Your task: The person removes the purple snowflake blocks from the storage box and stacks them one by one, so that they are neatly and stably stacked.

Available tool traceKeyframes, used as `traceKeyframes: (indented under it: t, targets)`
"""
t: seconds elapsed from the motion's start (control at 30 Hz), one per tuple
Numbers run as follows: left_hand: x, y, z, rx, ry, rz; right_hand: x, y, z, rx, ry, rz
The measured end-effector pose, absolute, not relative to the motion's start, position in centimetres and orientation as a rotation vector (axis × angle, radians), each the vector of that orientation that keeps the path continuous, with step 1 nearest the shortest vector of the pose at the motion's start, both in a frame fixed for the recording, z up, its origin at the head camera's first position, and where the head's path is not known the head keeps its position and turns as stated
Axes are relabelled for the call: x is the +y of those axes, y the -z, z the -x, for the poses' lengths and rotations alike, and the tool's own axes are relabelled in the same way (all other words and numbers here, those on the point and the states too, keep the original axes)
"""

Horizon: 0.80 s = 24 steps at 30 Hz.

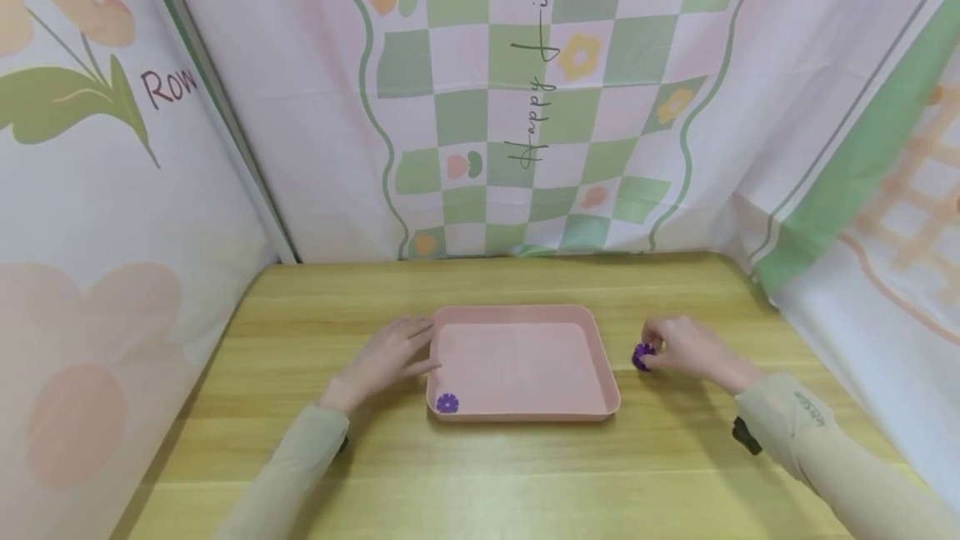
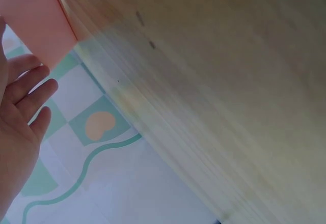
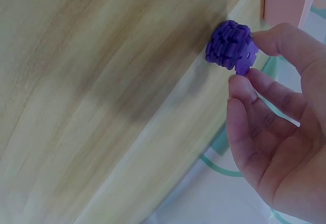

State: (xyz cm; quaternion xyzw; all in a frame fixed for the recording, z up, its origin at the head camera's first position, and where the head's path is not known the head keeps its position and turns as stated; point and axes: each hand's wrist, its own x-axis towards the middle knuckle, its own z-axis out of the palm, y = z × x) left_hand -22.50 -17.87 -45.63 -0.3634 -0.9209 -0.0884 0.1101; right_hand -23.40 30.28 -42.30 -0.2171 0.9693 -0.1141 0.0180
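Note:
To the right of the pink tray (image 1: 517, 365), my right hand (image 1: 686, 347) pinches a small stack of purple notched discs (image 1: 642, 357) at its edge. In the right wrist view the stack (image 3: 230, 45) shows several layers, with the thumb and a fingertip of the right hand (image 3: 285, 122) at the end disc. A single flat purple disc (image 1: 447, 403) lies inside the tray at its near left corner. My left hand (image 1: 386, 352) rests against the tray's left wall with extended fingers. The left wrist view shows this hand (image 2: 23, 96) beside the pink tray wall (image 2: 43, 20).
The tray stands on a wooden table (image 1: 480, 473). A checkered cloth (image 1: 517, 107) hangs behind the table, and printed cloths hang at the left (image 1: 97, 315) and right (image 1: 885, 190).

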Motion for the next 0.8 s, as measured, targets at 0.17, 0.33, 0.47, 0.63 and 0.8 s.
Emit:
traceKeyframes:
  t: [0.17, 0.33, 0.47, 0.63, 0.8]
  targets:
    - [-17.89, 45.70, 22.53, -2.683, 0.247, 1.075, 30.22, 42.41, 23.21, 3.005, 0.362, 0.663]
    - [-17.93, 45.83, 22.58, -2.677, 0.241, 1.074, 30.20, 42.54, 23.12, 3.004, 0.373, 0.673]
    - [-17.94, 45.92, 22.58, -2.679, 0.233, 1.069, 30.27, 42.67, 23.13, 3.013, 0.379, 0.685]
    - [-17.93, 45.93, 22.58, -2.686, 0.234, 1.063, 30.33, 42.74, 23.16, 3.027, 0.369, 0.704]
    - [-17.89, 45.81, 22.53, -2.701, 0.238, 1.054, 30.18, 42.41, 23.13, 3.045, 0.363, 0.707]
